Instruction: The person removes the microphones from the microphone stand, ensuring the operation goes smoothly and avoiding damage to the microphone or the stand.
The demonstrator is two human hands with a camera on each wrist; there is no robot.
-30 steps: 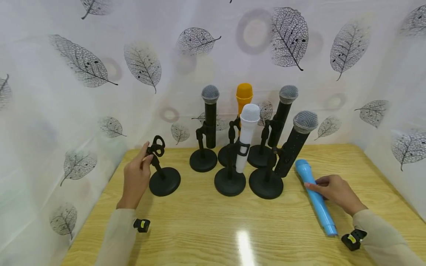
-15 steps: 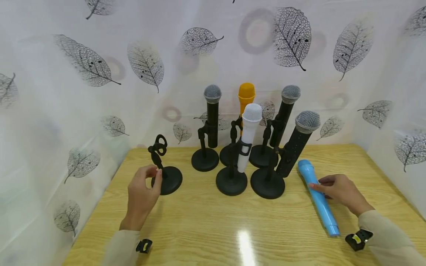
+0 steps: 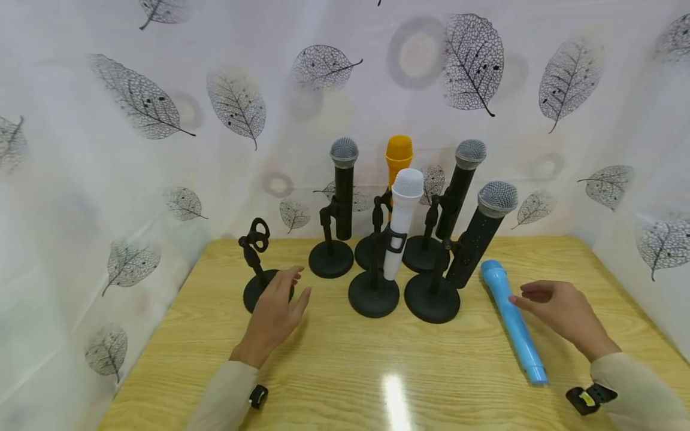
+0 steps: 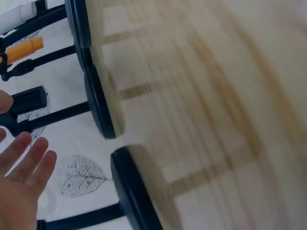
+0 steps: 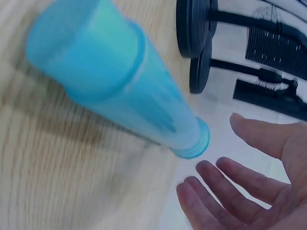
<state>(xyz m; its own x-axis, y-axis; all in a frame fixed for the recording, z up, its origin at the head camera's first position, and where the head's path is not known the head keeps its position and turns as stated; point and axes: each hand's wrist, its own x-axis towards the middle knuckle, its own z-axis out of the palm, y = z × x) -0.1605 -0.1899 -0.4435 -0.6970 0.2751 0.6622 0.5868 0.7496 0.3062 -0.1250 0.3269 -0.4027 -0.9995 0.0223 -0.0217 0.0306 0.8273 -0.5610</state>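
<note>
A blue microphone (image 3: 514,326) lies flat on the wooden table at the right. My right hand (image 3: 566,314) hovers beside it with fingers spread; its thumb tip overlaps the microphone's edge in the head view, while the right wrist view shows the fingers (image 5: 225,191) apart from the blue barrel (image 5: 129,91). At the left, a black microphone stand (image 3: 253,254) with a looped clip holds no microphone. My left hand (image 3: 272,317) is in front of that stand, hiding part of its round base. Its fingers (image 4: 36,163) are extended and nothing is in them.
Several stands bear microphones in the middle: a white one (image 3: 404,209), an orange one (image 3: 399,149), and black ones with silver heads, the nearest (image 3: 477,239) beside the blue microphone. A leaf-patterned curtain (image 3: 323,108) rises behind the wooden table (image 3: 334,371).
My left hand has left the stand's clip, coming down, then across to the right. The right hand has loosened from the blue microphone and shifted slightly right; the microphone stays lying there.
</note>
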